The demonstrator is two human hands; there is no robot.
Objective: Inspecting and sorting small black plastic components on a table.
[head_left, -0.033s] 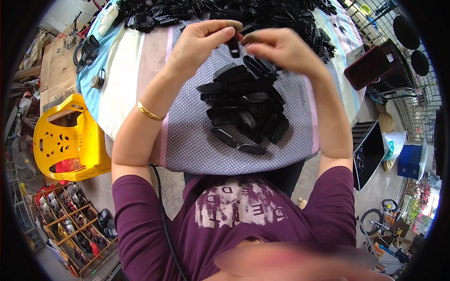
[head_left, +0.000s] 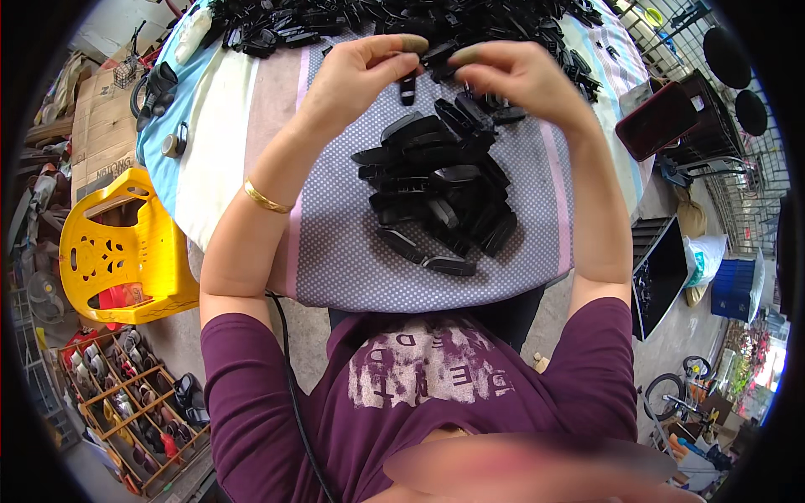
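Note:
My left hand (head_left: 356, 84) is closed in a pinch on a small black plastic part (head_left: 408, 89), which hangs below its thumb and forefinger. To the right, my right hand (head_left: 532, 84) has thumb and forefinger drawn together. Whatever lies between them blends into the dark parts behind. Coverings sit over both forefinger tips. Nearer me, just below the hands, a heap of black curved plastic pieces (head_left: 457, 178) lies on the patterned cloth. A loose black piece (head_left: 508, 115) lies beneath my right hand.
Many small black parts (head_left: 335, 21) spread across the table's far side. The cloth-covered table (head_left: 327, 260) has a rounded near edge. At left stand a yellow plastic chair (head_left: 176, 260) and a wooden shoe rack (head_left: 126, 394). A black crate (head_left: 658, 277) stands to the right.
My hands have moved apart, the right one shifting a little to the right. The part in my left hand has moved slightly left. More of the pieces beneath my right hand now shows.

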